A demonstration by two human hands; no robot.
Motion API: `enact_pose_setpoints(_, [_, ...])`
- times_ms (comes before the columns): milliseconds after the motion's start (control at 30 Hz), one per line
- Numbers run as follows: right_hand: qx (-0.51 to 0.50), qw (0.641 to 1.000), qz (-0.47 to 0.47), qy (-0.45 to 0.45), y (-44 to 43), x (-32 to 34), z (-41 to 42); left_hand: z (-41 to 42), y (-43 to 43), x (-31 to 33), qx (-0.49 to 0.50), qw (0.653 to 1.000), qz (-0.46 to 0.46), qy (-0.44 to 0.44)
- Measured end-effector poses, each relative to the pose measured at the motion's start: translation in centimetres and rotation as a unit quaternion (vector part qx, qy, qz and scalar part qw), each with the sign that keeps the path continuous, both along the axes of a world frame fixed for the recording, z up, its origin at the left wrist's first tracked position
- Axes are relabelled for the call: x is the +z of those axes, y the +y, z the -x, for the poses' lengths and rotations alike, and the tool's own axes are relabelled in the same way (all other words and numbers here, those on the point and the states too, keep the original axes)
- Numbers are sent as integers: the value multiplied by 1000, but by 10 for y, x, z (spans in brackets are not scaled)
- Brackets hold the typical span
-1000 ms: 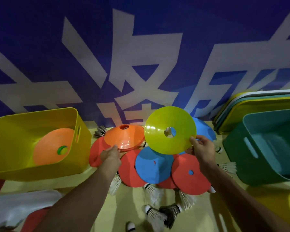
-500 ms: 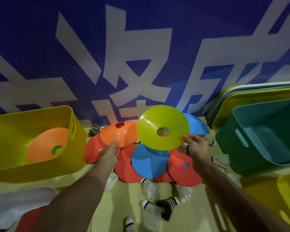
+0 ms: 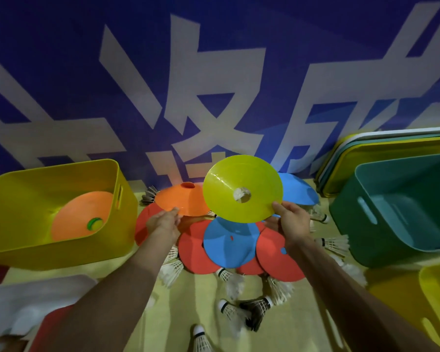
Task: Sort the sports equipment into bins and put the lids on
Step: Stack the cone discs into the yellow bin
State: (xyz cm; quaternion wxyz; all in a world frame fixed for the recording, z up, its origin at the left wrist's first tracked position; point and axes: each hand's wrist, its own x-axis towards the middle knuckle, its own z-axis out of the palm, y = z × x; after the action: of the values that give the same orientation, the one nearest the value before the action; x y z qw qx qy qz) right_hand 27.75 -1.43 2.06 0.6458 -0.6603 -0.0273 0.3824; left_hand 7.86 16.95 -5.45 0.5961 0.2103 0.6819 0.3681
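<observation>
Orange cone [image 3: 186,201] lay just ahead of the left hand [image 3: 163,223], yellow bin [image 3: 61,168] on that side!
Right hand [image 3: 294,222] pinched the lime cone [image 3: 241,184] aloft; whether the left gripped, unclear.

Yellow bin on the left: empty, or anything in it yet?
Not empty. An orange cone lies inside the yellow bin, with something green showing at its centre hole; nothing else visible inside.

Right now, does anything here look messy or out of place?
Yes. White shuttlecocks lie scattered every which way, some poking out from under the pile of flat cones. One dark shuttlecock stands out among the white ones. Nothing looks broken.
</observation>
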Motion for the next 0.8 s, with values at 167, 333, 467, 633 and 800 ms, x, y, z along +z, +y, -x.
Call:
enact_pose_setpoints(167, [-9,998,-50,40,1,21,10,13,-20,43,-31,999,-44,-1])
enact_pose_setpoints(333, [-16,994,-93,58,6,36,28,28,-33,95,-128,982,-134,36])
enact_pose_setpoints(467, [-15,989,-127,78,20,50,51,55,-29,146,-161,957,-229,75])
enact_pose_setpoints(633, [9,982,-157,101,53,69,91,109,-18,201,-159,905,-356,171])
enact_pose_setpoints(800, [33,981,-169,92,85,84,143,176,3,226,-183,809,-453,326])
